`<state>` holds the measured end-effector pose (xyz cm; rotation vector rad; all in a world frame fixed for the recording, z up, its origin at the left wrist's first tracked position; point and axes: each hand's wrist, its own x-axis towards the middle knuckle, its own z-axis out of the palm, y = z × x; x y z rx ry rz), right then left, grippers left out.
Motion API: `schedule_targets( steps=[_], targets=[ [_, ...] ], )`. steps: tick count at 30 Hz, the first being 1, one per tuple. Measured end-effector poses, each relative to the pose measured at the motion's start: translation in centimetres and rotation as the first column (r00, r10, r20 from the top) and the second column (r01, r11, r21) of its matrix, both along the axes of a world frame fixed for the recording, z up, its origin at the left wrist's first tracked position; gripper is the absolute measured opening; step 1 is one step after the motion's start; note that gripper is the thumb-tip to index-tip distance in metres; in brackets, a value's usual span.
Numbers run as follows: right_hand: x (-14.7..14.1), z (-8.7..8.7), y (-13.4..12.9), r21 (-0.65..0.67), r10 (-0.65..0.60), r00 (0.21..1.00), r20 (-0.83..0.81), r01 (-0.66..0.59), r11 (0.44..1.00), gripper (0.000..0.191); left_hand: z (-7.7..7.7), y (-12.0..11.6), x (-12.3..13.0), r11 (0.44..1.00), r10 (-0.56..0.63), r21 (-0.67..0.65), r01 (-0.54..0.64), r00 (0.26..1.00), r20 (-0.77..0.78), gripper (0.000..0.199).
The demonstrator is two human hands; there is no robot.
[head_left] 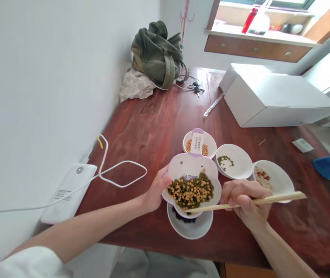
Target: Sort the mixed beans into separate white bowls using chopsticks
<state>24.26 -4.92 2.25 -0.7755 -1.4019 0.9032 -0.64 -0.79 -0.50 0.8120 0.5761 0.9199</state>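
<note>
One wide tabletop point(150, 129) of glossy red-brown wood, faintly streaked with grain, carries everything. Toward its far right lies a box point(269, 88), white, smooth and sharp-edged; at the far left slumps a bag point(154, 58) of creased, olive-green fabric.

Nearer the person, a scalloped bowl point(186, 163), white with a lilac rim, is tilted, its mixed beans point(192, 191) pooled toward the near side: tan, green and blackish, all small and rounded. The left hand point(156, 189) grips its left rim, thumb over the edge. The right hand point(247, 199) is closed around pale wooden chopsticks point(280, 199), slim and straight, whose tips reach the scalloped bowl's near edge.

Four smaller, smooth white bowls surround it. The near bowl point(190, 233), partly under it, holds glossy black beans point(182, 217); the right bowl point(283, 183), pale and reddish bits point(263, 175); the middle bowl point(241, 160), green beans point(225, 159); the far bowl point(211, 142), round tan beans point(188, 146), with a flat rectangular label point(197, 143) across it.
</note>
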Motion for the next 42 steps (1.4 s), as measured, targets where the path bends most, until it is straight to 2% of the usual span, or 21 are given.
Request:
schedule_targets(
  steps=[5,8,13,17,32,42],
  targets=[
    [-0.2,0.0,0.1,-0.02,-0.003,0.999,-0.035,0.002,1.0,0.046,-0.8,0.3,-0.2,0.998,-0.019,0.054,0.019,1.0,0.001,0.066],
    [-0.1,-0.1,0.2,-0.053,-0.02,0.999,-0.048,0.018,0.998,0.048,-1.3,0.2,0.0,0.998,0.037,0.049,-0.037,0.999,-0.01,0.06],
    [0.4,-0.8,0.1,-0.121,-0.095,0.994,-0.051,0.089,0.989,0.049,-1.1,0.3,0.7,0.995,0.097,0.036,-0.098,0.995,0.031,0.053],
    [0.6,-1.1,0.1,-0.141,-0.103,0.993,-0.054,0.095,0.985,0.049,-0.9,0.3,0.9,0.992,0.124,0.015,-0.125,0.991,0.039,0.047],
    [0.3,-0.9,0.3,-0.092,-0.056,0.996,-0.063,0.05,0.994,0.046,-1.2,0.2,1.0,0.988,0.157,-0.01,-0.157,0.987,0.018,0.05],
    [0.0,-1.1,0.4,-0.055,-0.051,0.994,-0.1,0.046,0.997,0.046,-0.6,0.2,1.2,0.991,0.134,-0.021,-0.134,0.991,0.025,0.055]
  ],
)
